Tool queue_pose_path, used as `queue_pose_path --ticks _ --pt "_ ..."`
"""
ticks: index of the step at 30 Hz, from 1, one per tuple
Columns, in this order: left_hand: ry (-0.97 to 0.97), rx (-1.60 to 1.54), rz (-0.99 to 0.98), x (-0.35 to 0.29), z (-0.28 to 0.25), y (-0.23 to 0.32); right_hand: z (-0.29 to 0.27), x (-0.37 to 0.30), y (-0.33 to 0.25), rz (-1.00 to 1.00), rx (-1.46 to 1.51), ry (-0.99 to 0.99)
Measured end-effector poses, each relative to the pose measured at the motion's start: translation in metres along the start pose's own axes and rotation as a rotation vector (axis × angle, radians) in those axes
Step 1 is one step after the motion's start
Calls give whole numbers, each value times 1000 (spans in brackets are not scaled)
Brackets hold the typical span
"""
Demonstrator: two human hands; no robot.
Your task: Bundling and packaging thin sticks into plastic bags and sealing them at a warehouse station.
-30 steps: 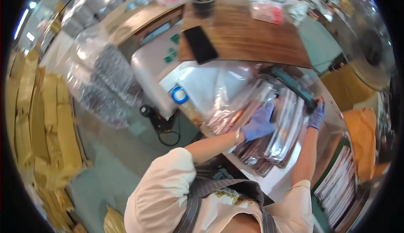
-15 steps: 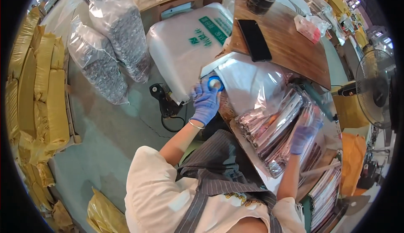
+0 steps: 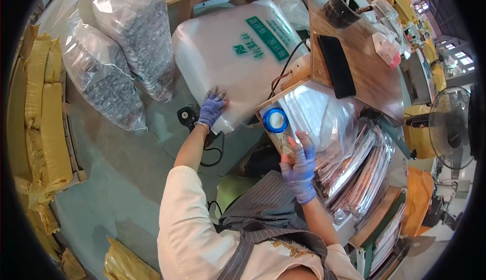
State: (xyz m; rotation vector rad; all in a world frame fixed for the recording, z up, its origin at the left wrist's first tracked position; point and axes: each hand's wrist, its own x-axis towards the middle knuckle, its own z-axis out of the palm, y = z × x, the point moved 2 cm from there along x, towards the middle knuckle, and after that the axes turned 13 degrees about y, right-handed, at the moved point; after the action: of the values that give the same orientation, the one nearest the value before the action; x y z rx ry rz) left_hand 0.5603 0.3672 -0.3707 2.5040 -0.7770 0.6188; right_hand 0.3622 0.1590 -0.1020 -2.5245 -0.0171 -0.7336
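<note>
My left hand (image 3: 211, 108), in a purple glove, rests with fingers stretched out on the near left corner of a large plastic-wrapped white bundle (image 3: 212, 62) with green print. My right hand (image 3: 302, 166), gloved with bare fingertips showing, hovers palm up, fingers apart and holding nothing. Just beyond it, a round blue dish with a whitish centre (image 3: 276, 120) sits on the bench corner. Beside that lies a stack of clear plastic bags (image 3: 321, 110). Flat packets in shiny film (image 3: 362, 171) lean in a row right of my right hand.
A black phone (image 3: 336, 66) and a dark pen cup (image 3: 341, 11) stand on the wooden board (image 3: 372, 72). A fan (image 3: 453, 125) is at the right. Two clear sacks (image 3: 104, 72) of grey pieces stand on the floor, with yellow wrapped packages (image 3: 50, 123) stacked far left.
My left hand has gone from the blue dish leftward onto the white bundle. My right hand has come left, off the film-wrapped packets, and turned palm up.
</note>
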Motion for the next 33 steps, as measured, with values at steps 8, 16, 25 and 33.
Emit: queue_pose_path --ticks 8,16,25,33 --pt "-66 -73 16 10 7 9 -46 -39 -1 172 -53 86" --pt "-70 51 -90 7 32 5 -72 -71 -7 324 -49 132" --pt "-48 -100 -415 44 28 6 -89 -95 -15 455 13 165" --pt "-80 -146 101 6 26 -9 -81 -89 -9 550 14 140"
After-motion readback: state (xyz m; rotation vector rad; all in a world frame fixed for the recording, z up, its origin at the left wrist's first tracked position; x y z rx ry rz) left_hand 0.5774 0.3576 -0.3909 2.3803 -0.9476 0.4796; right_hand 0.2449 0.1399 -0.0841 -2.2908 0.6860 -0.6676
